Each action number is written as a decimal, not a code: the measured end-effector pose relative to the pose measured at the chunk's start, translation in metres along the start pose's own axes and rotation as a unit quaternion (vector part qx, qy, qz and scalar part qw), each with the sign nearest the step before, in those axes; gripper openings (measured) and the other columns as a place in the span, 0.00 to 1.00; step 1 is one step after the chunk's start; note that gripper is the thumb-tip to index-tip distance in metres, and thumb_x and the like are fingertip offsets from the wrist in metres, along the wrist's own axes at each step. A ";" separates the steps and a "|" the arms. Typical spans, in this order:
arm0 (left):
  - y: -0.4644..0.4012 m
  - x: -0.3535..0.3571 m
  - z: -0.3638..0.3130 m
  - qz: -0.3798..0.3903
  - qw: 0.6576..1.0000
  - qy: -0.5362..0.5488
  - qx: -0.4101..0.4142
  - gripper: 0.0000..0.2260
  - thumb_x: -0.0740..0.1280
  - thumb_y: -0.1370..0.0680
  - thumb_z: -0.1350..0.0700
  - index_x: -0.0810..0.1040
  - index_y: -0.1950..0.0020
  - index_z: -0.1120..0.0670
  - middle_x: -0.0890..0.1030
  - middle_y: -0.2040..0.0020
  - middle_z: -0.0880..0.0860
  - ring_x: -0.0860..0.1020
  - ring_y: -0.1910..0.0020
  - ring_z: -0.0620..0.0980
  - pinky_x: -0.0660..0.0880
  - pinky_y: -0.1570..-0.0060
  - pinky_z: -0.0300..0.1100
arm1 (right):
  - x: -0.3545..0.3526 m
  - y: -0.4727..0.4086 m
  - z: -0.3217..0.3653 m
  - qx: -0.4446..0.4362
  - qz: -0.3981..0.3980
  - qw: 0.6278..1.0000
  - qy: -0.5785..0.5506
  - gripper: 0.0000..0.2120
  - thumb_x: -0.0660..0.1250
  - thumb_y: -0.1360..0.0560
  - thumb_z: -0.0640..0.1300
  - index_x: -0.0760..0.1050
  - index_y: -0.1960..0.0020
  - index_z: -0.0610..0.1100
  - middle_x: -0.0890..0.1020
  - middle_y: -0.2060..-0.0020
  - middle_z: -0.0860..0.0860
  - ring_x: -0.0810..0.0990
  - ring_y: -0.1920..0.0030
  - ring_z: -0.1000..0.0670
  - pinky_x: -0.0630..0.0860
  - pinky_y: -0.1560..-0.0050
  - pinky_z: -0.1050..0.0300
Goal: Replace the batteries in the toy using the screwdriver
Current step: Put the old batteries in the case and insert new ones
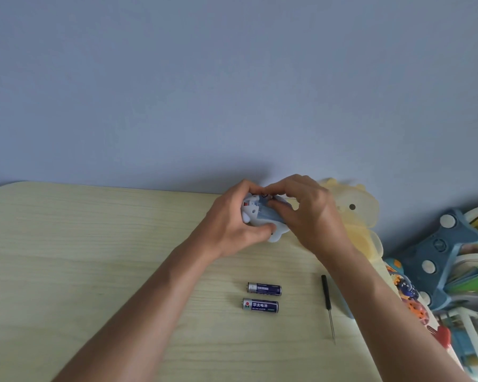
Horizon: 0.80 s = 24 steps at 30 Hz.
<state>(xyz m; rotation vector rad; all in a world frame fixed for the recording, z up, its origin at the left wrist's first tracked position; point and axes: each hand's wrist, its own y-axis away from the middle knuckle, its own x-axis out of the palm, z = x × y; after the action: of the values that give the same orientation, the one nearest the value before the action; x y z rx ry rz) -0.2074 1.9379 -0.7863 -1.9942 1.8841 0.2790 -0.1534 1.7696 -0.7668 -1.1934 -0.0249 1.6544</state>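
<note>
Two batteries (262,296) lie side by side on the table (94,257), the screwdriver (327,301) near them to the right. Further back, the left hand (232,227) grips the toy (260,216); the right hand (309,216) curls its fingertips into the open compartment. Battery swapping seems underway; next likely needs a battery seated correctly.

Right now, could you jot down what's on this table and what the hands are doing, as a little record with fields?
surface: pale wooden table
toy: small white and blue toy, held above the table near the wall
left hand: grips the toy
right hand: fingertips pinch at the toy's top
batteries: two, lying side by side, untouched
screwdriver: lying on the table, right of the batteries, untouched
</note>
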 end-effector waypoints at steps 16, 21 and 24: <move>-0.003 0.000 0.004 -0.012 1.000 0.016 -0.003 0.23 0.79 0.31 0.59 0.77 0.41 0.45 0.84 0.49 0.44 0.83 0.56 0.39 0.77 0.56 0.32 | 0.006 -0.003 -0.005 -0.036 0.024 0.997 0.059 0.08 0.75 0.31 0.33 0.87 0.55 0.43 0.84 0.62 0.47 0.80 0.61 0.44 0.79 0.62 0.49; -0.001 0.000 0.004 -0.007 1.000 0.018 -0.001 0.23 0.79 0.31 0.58 0.77 0.39 0.47 0.84 0.46 0.45 0.84 0.52 0.39 0.79 0.53 0.34 | -0.015 0.011 0.009 0.005 0.038 0.999 0.023 0.10 0.75 0.29 0.37 0.86 0.49 0.46 0.85 0.57 0.51 0.81 0.57 0.52 0.77 0.54 0.59; -0.001 0.001 0.003 -0.011 1.000 0.004 -0.002 0.25 0.83 0.33 0.52 0.77 0.40 0.47 0.84 0.44 0.43 0.84 0.51 0.38 0.79 0.52 0.33 | -0.032 0.032 0.026 0.017 0.079 0.996 -0.031 0.09 0.78 0.30 0.40 0.86 0.52 0.50 0.84 0.61 0.56 0.79 0.61 0.57 0.71 0.60 0.72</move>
<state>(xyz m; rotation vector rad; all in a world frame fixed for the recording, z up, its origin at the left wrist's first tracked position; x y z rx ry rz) -0.2055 1.9386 -0.7894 -2.0197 1.8667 0.2698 -0.1962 1.7453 -0.7495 -1.1416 0.0603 1.8236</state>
